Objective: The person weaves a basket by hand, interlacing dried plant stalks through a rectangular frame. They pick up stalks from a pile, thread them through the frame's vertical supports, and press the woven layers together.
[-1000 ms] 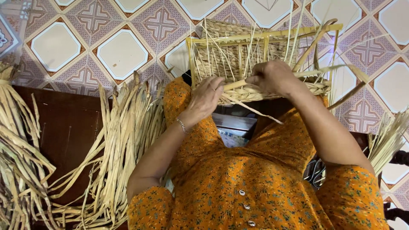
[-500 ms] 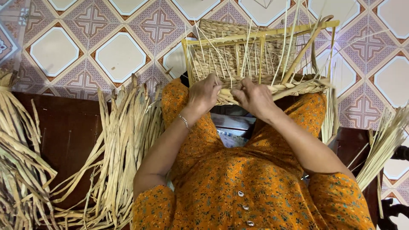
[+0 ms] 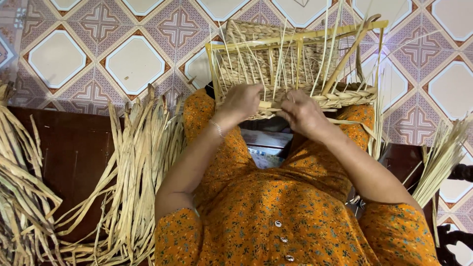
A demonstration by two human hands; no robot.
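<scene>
A half-woven straw basket (image 3: pixel 276 64) on a yellow frame rests on my knees, upright strands sticking up from it. My left hand (image 3: pixel 242 101) and my right hand (image 3: pixel 301 114) meet at its near braided rim, both with fingers closed on pale straw strands of the weave. A thin bracelet sits on my left wrist. My orange flowered dress fills the lower middle of the view.
A thick bundle of dried straw strips (image 3: pixel 133 167) lies on the dark wooden bench (image 3: pixel 74 152) to my left, and more straw (image 3: pixel 19 197) piles at the far left. Another straw bunch (image 3: pixel 441 157) sticks out at the right. Patterned floor tiles (image 3: pixel 133 61) lie beyond.
My right hand has come down and left from the basket's right rim to meet my left hand at the near rim. The basket has tilted slightly with it.
</scene>
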